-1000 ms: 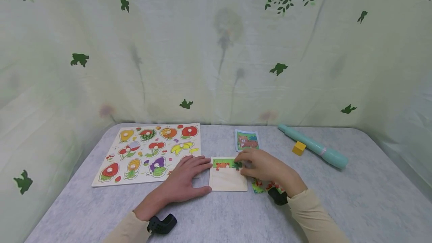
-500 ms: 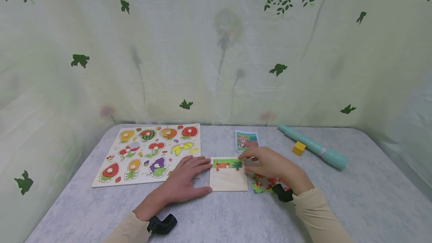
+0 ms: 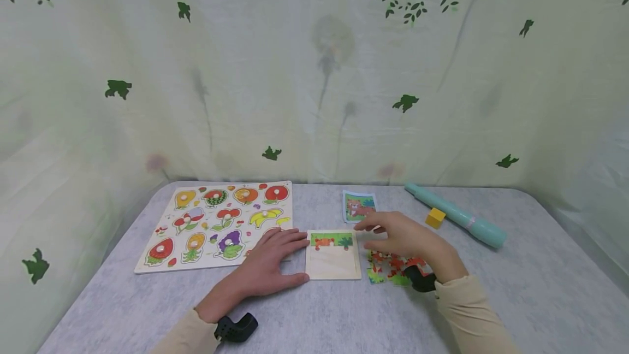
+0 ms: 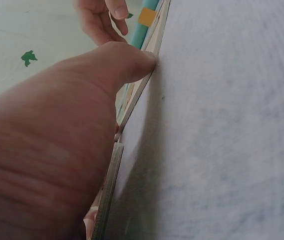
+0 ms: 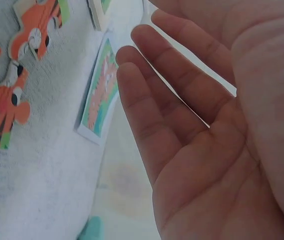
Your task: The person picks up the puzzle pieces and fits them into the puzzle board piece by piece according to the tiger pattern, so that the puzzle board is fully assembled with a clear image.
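A small wooden puzzle tray (image 3: 333, 264) lies at the table's middle. Along its top run joined jigsaw pieces (image 3: 331, 240) with a green background, an orange animal's head and a dark green plant. My left hand (image 3: 267, 266) lies with extended fingers against the tray's left edge, its thumb at the lower left corner. Just past the tray's right edge, my right hand (image 3: 403, 239) is raised with nothing in it; its fingers are loosely extended in the right wrist view. Loose orange and green jigsaw pieces (image 3: 377, 269) lie beneath that hand, partly hidden by it and the wrist camera.
A picture card (image 3: 358, 206) of a tiger-like animal lies behind the tray. On the left is a fruit knob puzzle board (image 3: 206, 234), partly under my left hand. A yellow cube (image 3: 435, 217) sits beside a teal tube-shaped object (image 3: 462, 218) at the back right.
My right hand has let go of the plant piece at the tray's upper right and drawn off to the right. My left hand has stayed in place.
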A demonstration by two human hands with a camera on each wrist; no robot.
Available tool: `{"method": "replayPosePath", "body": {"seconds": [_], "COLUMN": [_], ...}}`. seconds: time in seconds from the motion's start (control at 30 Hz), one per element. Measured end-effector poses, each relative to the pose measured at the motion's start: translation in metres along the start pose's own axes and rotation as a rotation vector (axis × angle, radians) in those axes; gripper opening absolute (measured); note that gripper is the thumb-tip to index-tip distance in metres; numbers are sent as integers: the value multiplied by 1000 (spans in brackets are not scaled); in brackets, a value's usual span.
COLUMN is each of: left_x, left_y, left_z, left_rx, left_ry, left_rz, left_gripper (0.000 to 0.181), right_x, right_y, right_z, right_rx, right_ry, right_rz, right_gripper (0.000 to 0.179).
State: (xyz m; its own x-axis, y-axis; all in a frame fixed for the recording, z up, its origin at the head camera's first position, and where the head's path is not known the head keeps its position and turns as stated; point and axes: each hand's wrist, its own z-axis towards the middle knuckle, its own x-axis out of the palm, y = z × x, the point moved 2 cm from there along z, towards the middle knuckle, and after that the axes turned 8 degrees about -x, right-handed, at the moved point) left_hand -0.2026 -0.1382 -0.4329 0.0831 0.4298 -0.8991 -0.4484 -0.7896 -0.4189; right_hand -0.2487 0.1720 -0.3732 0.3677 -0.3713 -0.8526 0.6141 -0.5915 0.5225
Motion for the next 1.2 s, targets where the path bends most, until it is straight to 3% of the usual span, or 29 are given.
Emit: {"method": "replayPosePath", "body": {"seconds": [0.4,0.7,0.93,1.2], "left_x": [0,-1,-1,-1], "left_y": [0,-1,-1,-1], "left_z": [0,0,0,0], "left_rx": [1,6,5,13], "left_ry": [2,0,-3,-8], "left_rz": [10,10,7,-3], "left_gripper": [69,69,69,69], "right_x": [-7,-6,0,3], "right_y": [-13,-19,-22,-19], "right_z": [-9,-11,-10,-8], "right_rx": [-34,65,77,90], "right_ry": [18,69,123,128], "right_rz": [111,166,135,94], "right_gripper": [40,40,36,35]}}
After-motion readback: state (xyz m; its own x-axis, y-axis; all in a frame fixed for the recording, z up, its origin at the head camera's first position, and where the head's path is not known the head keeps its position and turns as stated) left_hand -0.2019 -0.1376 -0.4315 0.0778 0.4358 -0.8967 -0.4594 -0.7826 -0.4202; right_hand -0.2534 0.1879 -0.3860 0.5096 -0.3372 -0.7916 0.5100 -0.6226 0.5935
